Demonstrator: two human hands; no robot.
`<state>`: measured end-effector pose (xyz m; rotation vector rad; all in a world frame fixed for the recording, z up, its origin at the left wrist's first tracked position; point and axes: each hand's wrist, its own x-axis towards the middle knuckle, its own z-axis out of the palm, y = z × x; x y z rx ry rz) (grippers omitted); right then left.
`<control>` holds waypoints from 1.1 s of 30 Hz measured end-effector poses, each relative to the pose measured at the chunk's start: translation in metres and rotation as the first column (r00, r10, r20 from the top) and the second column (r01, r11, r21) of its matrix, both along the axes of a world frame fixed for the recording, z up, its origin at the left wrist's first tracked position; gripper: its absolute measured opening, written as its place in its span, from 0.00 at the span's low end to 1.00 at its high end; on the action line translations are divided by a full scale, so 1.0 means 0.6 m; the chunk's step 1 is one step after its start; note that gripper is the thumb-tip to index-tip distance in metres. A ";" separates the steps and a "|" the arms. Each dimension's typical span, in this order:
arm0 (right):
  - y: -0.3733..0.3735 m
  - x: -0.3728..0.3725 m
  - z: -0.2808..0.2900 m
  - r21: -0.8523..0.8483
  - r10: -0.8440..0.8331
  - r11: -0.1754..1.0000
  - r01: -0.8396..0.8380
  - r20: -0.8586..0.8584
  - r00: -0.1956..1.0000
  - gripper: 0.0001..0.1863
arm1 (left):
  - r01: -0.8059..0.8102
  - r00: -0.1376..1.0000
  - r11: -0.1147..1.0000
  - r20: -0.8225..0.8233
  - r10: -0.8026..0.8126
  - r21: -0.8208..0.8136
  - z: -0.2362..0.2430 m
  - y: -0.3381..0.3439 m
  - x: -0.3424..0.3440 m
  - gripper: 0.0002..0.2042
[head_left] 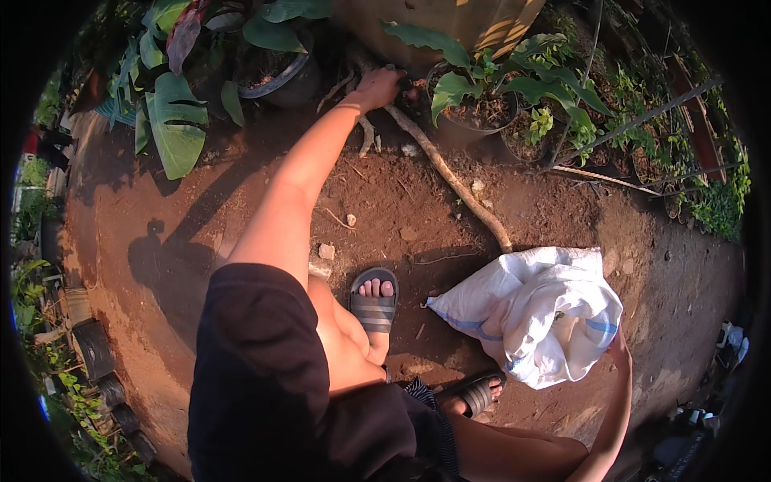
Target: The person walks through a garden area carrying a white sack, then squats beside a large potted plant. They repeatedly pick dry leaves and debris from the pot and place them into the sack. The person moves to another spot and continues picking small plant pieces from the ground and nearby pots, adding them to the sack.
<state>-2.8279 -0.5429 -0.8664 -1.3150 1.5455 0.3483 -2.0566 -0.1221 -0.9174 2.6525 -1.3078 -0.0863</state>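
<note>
My left hand (377, 88) reaches far forward to the foot of a large tan planter (434, 28), above a pale branching root (446, 173). Its fingers curl down into shadow, and what lies under them is hidden. At the right, my right hand (618, 344) grips the rim of a white woven sack (538, 269) with blue stripes. The sack rests slumped on the soil with its mouth facing up, and its folds hide most of the inside. The root's near end meets the sack's far edge.
Potted leafy plants (474, 104) stand right of the planter, and a dark pot (277, 84) with broad leaves stands left of it. Small stones (326, 251) lie on the brown soil (144, 297). My sandalled foot (375, 301) is left of the sack. Thin poles (642, 120) slant at the right.
</note>
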 end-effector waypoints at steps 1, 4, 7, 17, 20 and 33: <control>0.002 -0.003 0.002 -0.001 -0.009 1.000 0.009 -0.009 1.000 0.42 | -0.007 1.000 1.000 0.000 0.007 -0.016 -0.012 -0.004 0.005 0.22; 0.001 -0.003 0.011 -0.006 -0.020 1.000 0.020 -0.047 0.999 0.43 | -0.015 0.999 0.999 0.027 0.016 -0.052 -0.040 -0.011 0.021 0.21; 0.000 -0.004 0.019 -0.016 -0.037 0.999 0.036 -0.076 0.996 0.43 | 0.012 0.998 0.998 0.062 -0.008 -0.061 -0.054 -0.012 0.033 0.18; -0.002 -0.003 0.028 -0.023 -0.043 0.999 0.040 -0.117 0.992 0.43 | -0.001 0.996 0.998 0.093 0.007 -0.065 -0.044 -0.019 0.023 0.14; -0.001 -0.003 0.031 -0.025 -0.041 0.999 0.038 -0.116 0.992 0.43 | 0.069 0.995 0.998 0.077 -0.070 0.004 -0.043 -0.027 0.027 0.12; 0.002 -0.009 0.045 -0.026 -0.030 0.999 0.027 -0.115 0.993 0.43 | 0.149 0.989 0.988 0.013 -0.150 0.044 -0.057 -0.035 0.042 0.12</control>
